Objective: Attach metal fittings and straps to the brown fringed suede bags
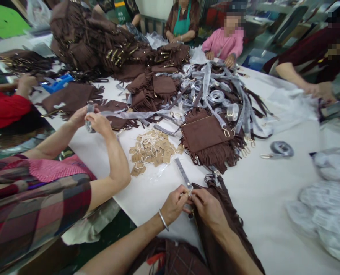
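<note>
Both the left hand and right hand are pinching some pale string just beside a grey-wrapped strap. Brown fringed bag lies on the surface, partly under the right forearm, tag pile farther off.

A workshop for bags. Diagnostic features: a broad white worktable shared by at least 6 co-workers, 1 of them in a teal apron; a heaped stock of near-identical fringed brown bags; a tangle of plastic-wrapped straps with metal clips; a loose pile of tan tags on white strings; and bundled clear plastic at right.
</note>
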### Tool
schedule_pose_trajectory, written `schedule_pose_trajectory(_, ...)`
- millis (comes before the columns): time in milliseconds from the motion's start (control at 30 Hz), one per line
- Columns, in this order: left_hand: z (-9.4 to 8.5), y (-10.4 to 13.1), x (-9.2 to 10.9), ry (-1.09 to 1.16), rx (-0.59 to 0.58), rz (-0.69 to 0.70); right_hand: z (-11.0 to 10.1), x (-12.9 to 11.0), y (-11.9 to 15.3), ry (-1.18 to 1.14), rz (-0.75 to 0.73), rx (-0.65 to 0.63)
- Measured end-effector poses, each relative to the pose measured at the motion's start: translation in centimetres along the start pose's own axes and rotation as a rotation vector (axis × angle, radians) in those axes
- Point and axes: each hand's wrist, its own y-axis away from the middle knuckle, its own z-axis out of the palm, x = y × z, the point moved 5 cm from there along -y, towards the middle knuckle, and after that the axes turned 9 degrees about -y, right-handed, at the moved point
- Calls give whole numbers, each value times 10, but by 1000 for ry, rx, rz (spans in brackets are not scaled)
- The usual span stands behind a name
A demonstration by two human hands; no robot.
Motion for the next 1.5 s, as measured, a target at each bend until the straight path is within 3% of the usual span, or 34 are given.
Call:
schedule_pose_trajectory(333, -1, -3, -8, 63, 30, 9, 0, -12, -4, 65, -19, -105)
schedule_pose_trajectory(733, 0, -6, -8, 68, 91, -32, 4, -4, -4, -81, 7, 30)
schedule_pose_trajectory(1033, 1, -7, -20, 135, 68, -84, 6, 14, -4, -278, 187, 37)
schedule_pose_trajectory(1300, 0, -11, -21, 129, 48, -77, 1, -5, -7, -156, 5, -26)
schedule_pose_trajectory(1500, -2, -10, -19, 114, 35, -87, -1, -5, -7, -205, 65, 38)
